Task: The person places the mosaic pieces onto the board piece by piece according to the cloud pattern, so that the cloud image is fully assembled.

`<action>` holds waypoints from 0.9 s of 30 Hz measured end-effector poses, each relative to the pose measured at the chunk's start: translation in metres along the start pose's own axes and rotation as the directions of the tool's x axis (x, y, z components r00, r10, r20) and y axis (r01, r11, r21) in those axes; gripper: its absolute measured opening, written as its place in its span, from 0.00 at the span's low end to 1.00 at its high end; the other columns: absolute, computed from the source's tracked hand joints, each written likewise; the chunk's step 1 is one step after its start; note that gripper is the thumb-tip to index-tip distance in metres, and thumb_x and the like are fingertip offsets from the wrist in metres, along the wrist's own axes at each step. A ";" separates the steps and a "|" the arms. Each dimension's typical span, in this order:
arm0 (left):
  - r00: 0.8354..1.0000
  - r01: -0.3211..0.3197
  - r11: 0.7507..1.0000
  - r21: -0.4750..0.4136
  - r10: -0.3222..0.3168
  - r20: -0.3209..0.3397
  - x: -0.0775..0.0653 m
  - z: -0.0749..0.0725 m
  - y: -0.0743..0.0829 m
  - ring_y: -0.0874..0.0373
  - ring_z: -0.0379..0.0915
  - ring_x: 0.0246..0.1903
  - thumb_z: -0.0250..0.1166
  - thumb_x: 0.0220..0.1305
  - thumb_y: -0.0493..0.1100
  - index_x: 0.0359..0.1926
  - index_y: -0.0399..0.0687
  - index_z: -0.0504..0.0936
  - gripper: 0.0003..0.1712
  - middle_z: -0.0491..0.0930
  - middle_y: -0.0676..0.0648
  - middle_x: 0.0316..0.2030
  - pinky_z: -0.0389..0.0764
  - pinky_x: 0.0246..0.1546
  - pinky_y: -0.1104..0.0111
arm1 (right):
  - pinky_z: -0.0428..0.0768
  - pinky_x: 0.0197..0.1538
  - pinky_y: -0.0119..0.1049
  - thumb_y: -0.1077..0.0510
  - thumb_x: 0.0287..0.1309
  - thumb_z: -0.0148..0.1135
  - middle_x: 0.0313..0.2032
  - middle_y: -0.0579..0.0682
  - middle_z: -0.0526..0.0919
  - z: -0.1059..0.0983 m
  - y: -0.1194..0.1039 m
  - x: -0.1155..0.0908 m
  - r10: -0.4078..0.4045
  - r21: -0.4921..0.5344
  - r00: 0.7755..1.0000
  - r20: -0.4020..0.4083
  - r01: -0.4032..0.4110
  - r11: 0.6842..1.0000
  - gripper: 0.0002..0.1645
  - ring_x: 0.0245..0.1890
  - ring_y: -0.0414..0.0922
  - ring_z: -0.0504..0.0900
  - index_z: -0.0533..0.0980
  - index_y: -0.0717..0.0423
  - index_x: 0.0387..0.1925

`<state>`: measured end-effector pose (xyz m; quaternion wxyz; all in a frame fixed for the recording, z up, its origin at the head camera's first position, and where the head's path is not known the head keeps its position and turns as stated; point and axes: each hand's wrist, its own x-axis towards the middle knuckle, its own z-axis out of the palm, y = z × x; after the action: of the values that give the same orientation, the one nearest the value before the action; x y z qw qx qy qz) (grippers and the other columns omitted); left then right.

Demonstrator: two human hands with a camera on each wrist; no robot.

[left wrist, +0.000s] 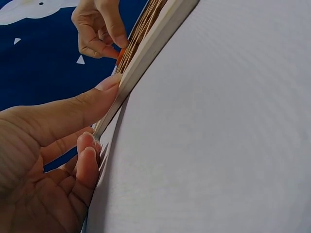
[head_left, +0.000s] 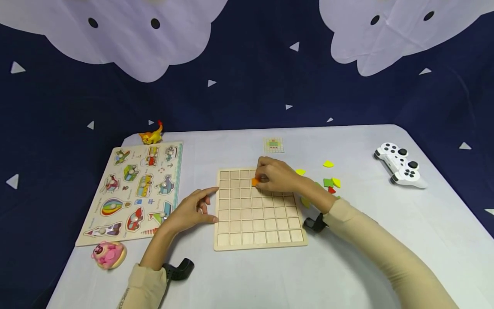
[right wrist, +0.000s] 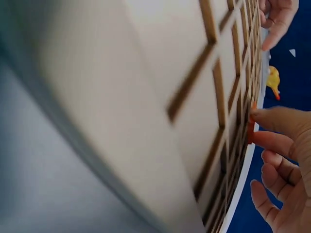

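Observation:
A wooden grid board [head_left: 245, 214] with square cells lies flat on the table. My right hand [head_left: 277, 176] pinches a small orange tile [head_left: 254, 182] between thumb and forefinger, right at the board's upper cells. In the right wrist view the orange tile [right wrist: 251, 125] stands at an angle to the grid, the other fingers held off to the side. My left hand [head_left: 190, 210] touches the board's left edge with its outstretched thumb and forefinger. The left wrist view has the left thumb [left wrist: 92, 104] against the board's side rim [left wrist: 150, 51], the other fingers loosely bent.
Several yellow, green and red tiles [head_left: 328, 183] are scattered right of the board, some partly behind the right forearm. A small pattern card [head_left: 273, 145] lies behind it. Leftward are a picture puzzle board [head_left: 133, 193], a yellow figurine [head_left: 151, 136] and a pink toy [head_left: 109, 255]. A white game controller [head_left: 399, 165] sits far right.

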<state>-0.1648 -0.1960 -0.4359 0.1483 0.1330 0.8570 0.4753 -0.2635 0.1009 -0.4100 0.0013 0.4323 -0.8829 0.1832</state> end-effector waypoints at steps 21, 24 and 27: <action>1.000 0.001 1.000 0.024 0.000 -0.013 -0.002 0.002 -0.003 0.56 0.68 0.33 0.79 0.48 0.42 0.71 0.44 0.67 0.49 0.69 0.44 0.41 0.70 0.33 0.69 | 0.78 0.41 0.40 0.55 0.61 0.68 0.41 0.54 0.77 -0.030 0.008 -0.019 0.166 -0.020 0.986 -0.025 -0.166 0.986 0.16 0.37 0.47 0.75 0.85 0.60 0.47; 1.000 -0.010 1.000 0.028 0.010 -0.013 -0.001 0.001 -0.003 0.57 0.68 0.33 0.79 0.49 0.41 0.71 0.43 0.67 0.49 0.69 0.44 0.41 0.70 0.33 0.69 | 0.79 0.41 0.43 0.56 0.60 0.69 0.41 0.55 0.77 -0.041 0.021 -0.034 0.258 -0.030 0.965 -0.047 -0.259 0.965 0.16 0.38 0.48 0.75 0.85 0.61 0.46; 1.000 -0.018 1.000 0.025 0.018 -0.012 0.000 0.001 -0.002 0.57 0.68 0.33 0.79 0.48 0.40 0.71 0.43 0.67 0.49 0.69 0.44 0.41 0.70 0.33 0.70 | 0.80 0.41 0.46 0.54 0.58 0.70 0.41 0.55 0.77 -0.048 0.034 -0.049 0.331 -0.060 0.942 -0.059 -0.335 0.940 0.17 0.38 0.48 0.76 0.85 0.62 0.43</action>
<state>-0.1643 -0.1966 -0.4380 0.1369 0.1397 0.8626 0.4666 -0.2665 0.1731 -0.3841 0.0065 0.2720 -0.9488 0.1605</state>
